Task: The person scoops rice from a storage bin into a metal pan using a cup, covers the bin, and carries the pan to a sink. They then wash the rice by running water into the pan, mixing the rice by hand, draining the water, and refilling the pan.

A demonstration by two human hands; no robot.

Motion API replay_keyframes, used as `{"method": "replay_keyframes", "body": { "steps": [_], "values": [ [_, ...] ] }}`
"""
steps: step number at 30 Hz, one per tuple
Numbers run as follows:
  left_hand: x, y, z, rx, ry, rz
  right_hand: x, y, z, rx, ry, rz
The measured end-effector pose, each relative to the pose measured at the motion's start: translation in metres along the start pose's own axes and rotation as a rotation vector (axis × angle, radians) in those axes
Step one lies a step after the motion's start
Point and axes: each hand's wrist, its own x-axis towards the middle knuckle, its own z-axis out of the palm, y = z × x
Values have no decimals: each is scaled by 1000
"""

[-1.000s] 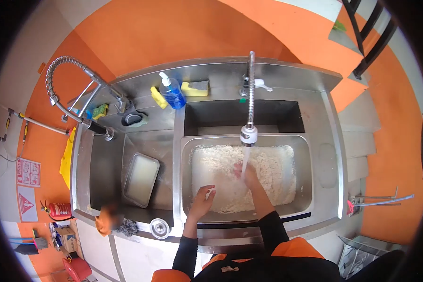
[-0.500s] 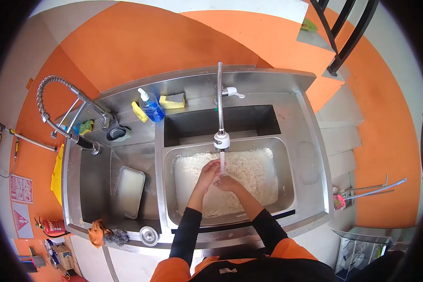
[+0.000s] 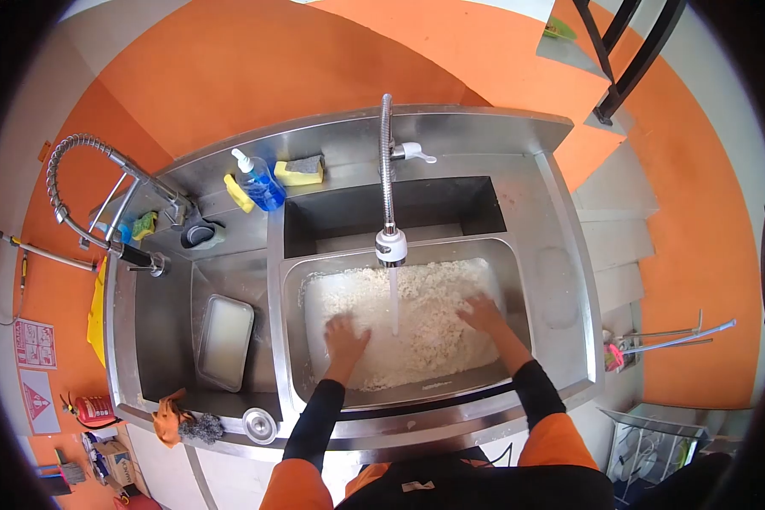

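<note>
Clumps of white, rice-like grain (image 3: 425, 353) lie in cloudy water (image 3: 320, 304) between your two sets of fingers, inside a smooth, round-cornered steel tub (image 3: 517, 297). Your left hand (image 3: 345, 342) and right hand (image 3: 485, 317) have their fingers spread apart, while a thin stream (image 3: 393, 297) falls between them from a white-headed tap (image 3: 391, 246). Well left of your left fingers, a shallow rectangular tray (image 3: 245, 347) holds milky liquid (image 3: 225, 344).

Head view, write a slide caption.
Bare left hand and right hand flank water falling from a silver faucet into a rectangular steel basin of lumpy white material.
</note>
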Motion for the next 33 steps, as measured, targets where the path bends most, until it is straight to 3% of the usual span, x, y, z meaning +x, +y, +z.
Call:
{"method": "replay_keyframes", "body": {
  "steps": [1,4,7,9,11,13,16,18,20,22,24,27,32,33],
  "values": [
    [-10,0,-3,82,10,-125,-6,6,2,-16,-41,48],
    [-15,-23,-2,-127,-498,-323,-25,3,0,59,-464,197],
    [-18,-36,36,-305,-720,-297,-29,-1,40,199,-502,103],
    [-17,-29,56,-333,-705,42,-18,-2,84,154,-510,-59],
    [-22,-1,60,-585,-650,64,-16,-25,89,276,-517,-1],
    [-31,51,27,-1053,-536,-237,-27,-76,53,562,-512,279],
    [-22,97,-23,-1191,-631,-587,-3,-98,77,788,-260,296],
    [2,81,23,-1156,-418,-492,-2,-125,40,789,-53,263],
    [24,65,56,-981,-175,-112,47,-104,72,704,-112,-6],
    [55,50,54,-747,-78,241,56,-124,38,440,140,-97],
    [84,39,43,-619,-163,297,67,-124,13,279,73,-144],
    [76,33,-8,-72,-38,478,61,-109,-14,27,53,-131],
    [58,-20,-2,122,196,362,48,-34,-13,-105,113,-15],
    [53,-24,-2,104,148,277,41,-18,-9,-117,81,7]
  ]
}}
